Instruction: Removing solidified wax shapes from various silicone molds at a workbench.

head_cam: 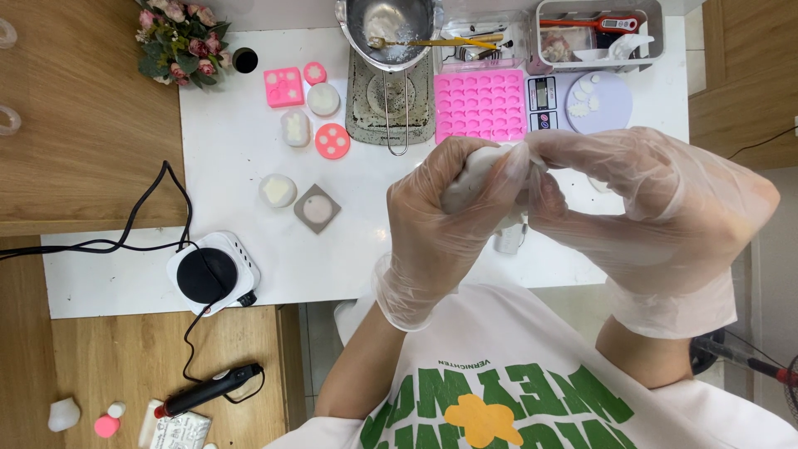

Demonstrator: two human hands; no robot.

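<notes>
Both gloved hands sit closest to the lens, raised over the near edge of the white table (249, 158); left hand (440, 224) and right hand (640, 208) meet around one small white mould (475, 170), pale and soft-looking; left hand closed around it, fingers wrapped over its top and the near side; right hand closed too, fingertips pinching the mould's right end where the two gloves touch.

Key relation: mould lies between the hands, not on the table; most of its visible surface is in the left palm, so left hand carries it and right hand only bites the end; long axis looks to run roughly lower-left to upper-right, though the gloves hide most of it, so this is a judgement only.

Directly beyond the hands: pink tray mould (480, 104) with many cavities, scale (544, 100) with a lilac disc (600, 101) just beside it; metal pot (391, 29) on a mat further back. Off to the left, well apart: small round moulds (332, 141), a grey square mould (317, 208), hotplate (208, 273) at the table's near-left corner.
</notes>
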